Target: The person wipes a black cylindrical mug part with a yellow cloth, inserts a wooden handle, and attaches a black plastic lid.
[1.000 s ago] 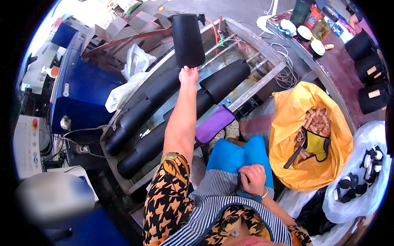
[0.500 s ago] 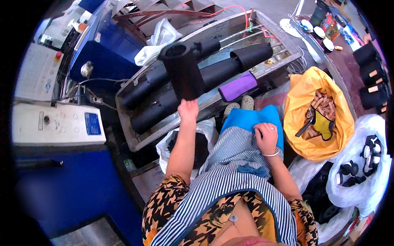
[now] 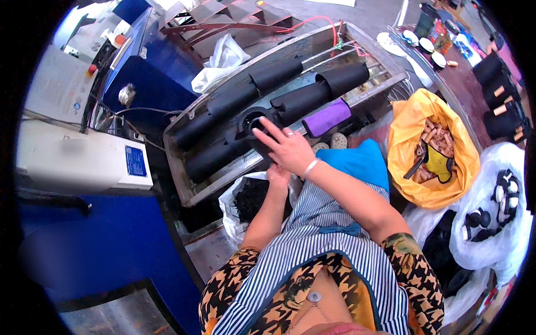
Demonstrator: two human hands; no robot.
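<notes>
My left hand [image 3: 277,174] grips the near end of a black hollow cylinder [image 3: 261,147], its round opening tipped up and away from me. Over it reaches my right hand [image 3: 295,152], fingers stretched and spread, their tips beside the opening; whether they touch the rim I cannot tell. Beneath and beyond lies a long metal trough [image 3: 187,196] holding several more black tubular pieces [image 3: 304,101] in two rows. A purple pad [image 3: 329,117] rests over the trough's near edge. Below my left hand stands a white bag [image 3: 228,209] with black scraps inside.
To my right is a yellow bag [image 3: 399,139] of brown cylindrical pieces [image 3: 438,139], with a yellow-and-black item [image 3: 438,163] on top. Beside it sits a clear bag [image 3: 511,259] with black-and-white parts. A white machine [image 3: 84,153] stands left; another white bag [image 3: 229,56] lies behind the trough.
My left hand has lowered the black cylinder and brought it closer, to the right. My right hand has left my lap and come across to the cylinder's opening, fingers spread.
</notes>
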